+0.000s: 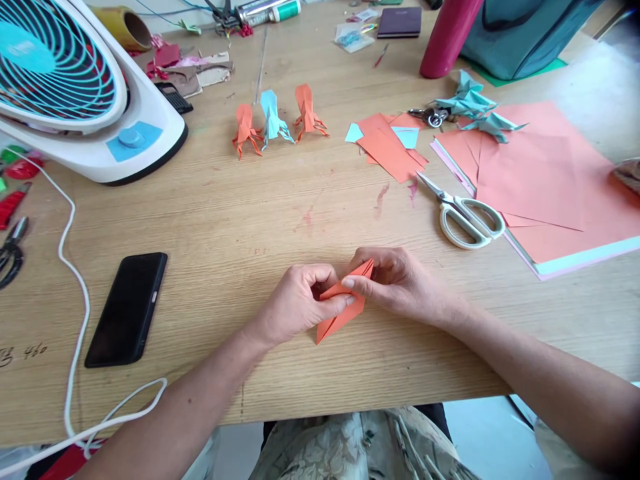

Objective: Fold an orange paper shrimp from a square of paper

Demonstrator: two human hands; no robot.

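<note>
folded paper is matte orange stock, a slim diamond with crisp creases, layered edges showing at the upper tip. sits low-centre over the wood-grain table, near its front edge, between the two hands; can't tell if it touches the wood. long axis runs diagonal: one sharp point down-left toward the wearer, other end up-right, away from the body.

left hand: closed in a pinch on the paper, thumb laid flat across its middle, fingers curled behind. right hand: also pinching, thumb on the front face near the upper end, fingers bent round the back.

around it: scissors up-right of the right hand, white looped handles, metal blades aimed up-left. flat orange sheets beyond, smooth, straight-edged. loose cut strips by the blade tips. blue folded figure stands between two orange ones further back, thin splayed legs. glossy black phone well left.
</note>
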